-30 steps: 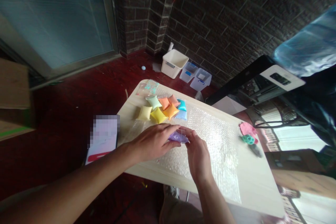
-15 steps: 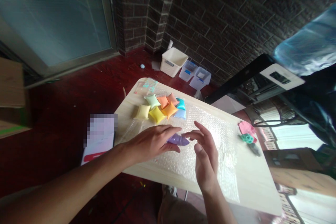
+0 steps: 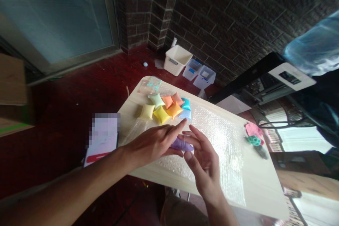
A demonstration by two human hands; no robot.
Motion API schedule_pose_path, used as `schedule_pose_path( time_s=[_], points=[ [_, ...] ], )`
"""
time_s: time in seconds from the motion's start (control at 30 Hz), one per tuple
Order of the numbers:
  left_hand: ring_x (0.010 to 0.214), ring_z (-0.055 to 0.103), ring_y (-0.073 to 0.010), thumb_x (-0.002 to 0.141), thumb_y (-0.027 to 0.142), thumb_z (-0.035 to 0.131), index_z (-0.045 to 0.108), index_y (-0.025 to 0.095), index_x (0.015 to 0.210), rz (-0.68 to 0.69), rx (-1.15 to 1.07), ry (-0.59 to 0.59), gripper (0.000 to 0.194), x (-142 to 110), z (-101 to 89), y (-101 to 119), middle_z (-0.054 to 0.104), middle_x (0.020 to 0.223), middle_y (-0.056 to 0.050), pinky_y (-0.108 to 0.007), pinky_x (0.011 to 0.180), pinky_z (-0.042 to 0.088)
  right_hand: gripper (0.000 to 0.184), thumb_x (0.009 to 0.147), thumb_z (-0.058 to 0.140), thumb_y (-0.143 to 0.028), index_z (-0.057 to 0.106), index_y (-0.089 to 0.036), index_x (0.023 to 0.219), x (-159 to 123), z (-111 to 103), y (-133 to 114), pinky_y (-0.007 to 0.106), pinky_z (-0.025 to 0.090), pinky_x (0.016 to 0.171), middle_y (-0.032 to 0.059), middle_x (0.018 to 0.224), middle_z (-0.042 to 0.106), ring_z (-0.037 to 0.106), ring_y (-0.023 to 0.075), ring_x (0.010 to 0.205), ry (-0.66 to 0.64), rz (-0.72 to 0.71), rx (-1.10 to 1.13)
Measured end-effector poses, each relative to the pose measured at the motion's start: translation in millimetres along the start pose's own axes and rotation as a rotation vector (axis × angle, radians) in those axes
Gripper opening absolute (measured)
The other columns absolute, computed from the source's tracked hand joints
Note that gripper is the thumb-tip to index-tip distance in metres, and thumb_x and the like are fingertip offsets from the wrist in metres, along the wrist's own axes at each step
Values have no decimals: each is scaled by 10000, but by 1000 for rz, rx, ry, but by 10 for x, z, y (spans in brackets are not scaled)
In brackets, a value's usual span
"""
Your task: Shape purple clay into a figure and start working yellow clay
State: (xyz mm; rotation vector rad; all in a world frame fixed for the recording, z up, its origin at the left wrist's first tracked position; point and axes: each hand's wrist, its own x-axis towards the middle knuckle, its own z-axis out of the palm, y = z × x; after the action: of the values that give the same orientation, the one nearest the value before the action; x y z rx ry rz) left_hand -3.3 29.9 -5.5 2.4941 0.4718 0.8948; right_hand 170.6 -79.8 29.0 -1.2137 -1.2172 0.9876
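Note:
A small purple packet of what looks like modelling clay (image 3: 182, 144) is held over the table, partly covered by my fingers. Its left end lies in my left hand (image 3: 157, 141), between the thumb below and the fingers above. My right hand (image 3: 205, 157) curls around the packet's right end, thumb tip at its lower edge and fingers behind it. Just beyond my hands are several pillow-shaped packets, among them a yellow packet (image 3: 161, 114), an orange packet (image 3: 174, 110), a pale green packet (image 3: 156, 100) and a light blue packet (image 3: 185, 114). Bubble wrap (image 3: 217, 141) is spread underneath.
On the table's (image 3: 261, 187) right side sit a pink lump (image 3: 253, 130), a green piece (image 3: 253, 140) and a grey piece (image 3: 261, 152). A phone-like screen (image 3: 103, 141) stands by the left edge. Bins (image 3: 174, 65) are on the floor behind. A clear bag (image 3: 148, 85) lies at the far corner.
My right hand let go of the packet's right end, drew back with spread fingers, then came in around it again. My left hand keeps its hold throughout. The view shifts slightly.

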Motion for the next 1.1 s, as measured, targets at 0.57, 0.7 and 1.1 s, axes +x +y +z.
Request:
schedule_pose_path(
  time_s=[0.57, 0.7, 1.1],
  points=[
    [709, 564, -134, 873, 549, 812, 681, 197, 1176, -634, -1171, -528, 482, -2, -391, 75, 648, 872, 3, -241, 605, 447, 537, 908, 846, -362, 657, -356, 1411, 61, 269, 32, 467, 562, 1074, 36, 1087, 796, 734, 251, 1115, 44, -14, 97],
    [559, 378, -88, 851, 545, 831, 608, 194, 970, -713, -1370, -621, 432, -37, -417, 3, 466, 671, 66, -214, 510, 323, 417, 829, 909, -366, 741, -316, 1208, 98, 309, 48, 411, 608, 960, 17, 1026, 768, 739, 217, 958, -5, 139, 353],
    [477, 162, -64, 863, 671, 760, 543, 239, 1049, -941, -1550, -640, 518, -32, -378, -20, 413, 637, 79, -206, 427, 95, 257, 968, 652, -84, 733, -257, 1141, 65, 233, -100, 408, 585, 845, 72, 1013, 736, 690, 243, 976, 87, -344, -391]
  ],
)
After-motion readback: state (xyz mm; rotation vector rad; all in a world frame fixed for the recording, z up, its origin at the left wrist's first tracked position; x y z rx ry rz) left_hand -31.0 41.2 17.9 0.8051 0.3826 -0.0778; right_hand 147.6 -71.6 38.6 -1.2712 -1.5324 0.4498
